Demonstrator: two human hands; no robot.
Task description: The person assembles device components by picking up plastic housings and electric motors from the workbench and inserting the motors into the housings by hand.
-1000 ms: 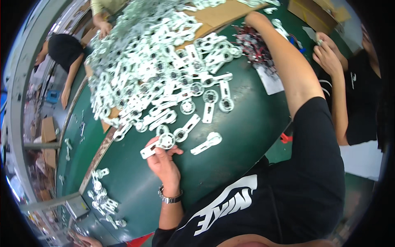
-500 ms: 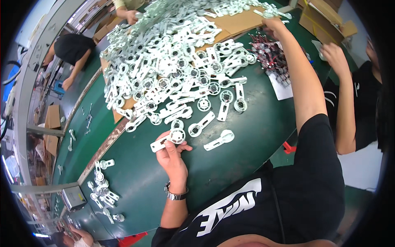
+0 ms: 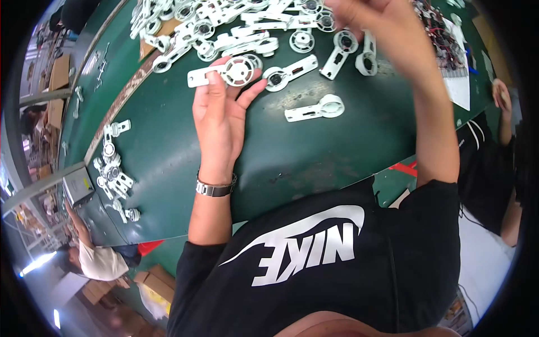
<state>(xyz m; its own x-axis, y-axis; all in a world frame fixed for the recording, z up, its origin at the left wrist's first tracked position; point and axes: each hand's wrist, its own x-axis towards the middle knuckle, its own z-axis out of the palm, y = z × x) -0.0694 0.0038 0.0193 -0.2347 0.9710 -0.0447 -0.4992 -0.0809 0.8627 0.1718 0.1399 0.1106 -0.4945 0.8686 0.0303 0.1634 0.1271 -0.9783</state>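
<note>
My left hand [image 3: 219, 115] pinches a white plastic part [image 3: 238, 71] made of a round spoked ring with a flat slotted arm. The arm points left, with my thumb across its near side. To the right of these fingers lies a similar part with a dark centre [image 3: 277, 78], and nearer me rests another white ringed part [image 3: 316, 108]. Over the right side of the pile, my right hand [image 3: 396, 36] is raised and smeared by motion. The top edge cuts off its fingers, so whatever they hold is hidden.
A heap of white parts [image 3: 247, 42] spreads along the far side of the green table [image 3: 269, 151]. A small group of parts [image 3: 112, 168] lies at left, beside a raised strip [image 3: 120, 84]. Dark components with red bits [image 3: 441, 39] sit far right. Other people are nearby.
My right hand has come back from the far right, toward me and leftward. The view has tilted down, so the table appears higher. My left hand still holds the white plastic part.
</note>
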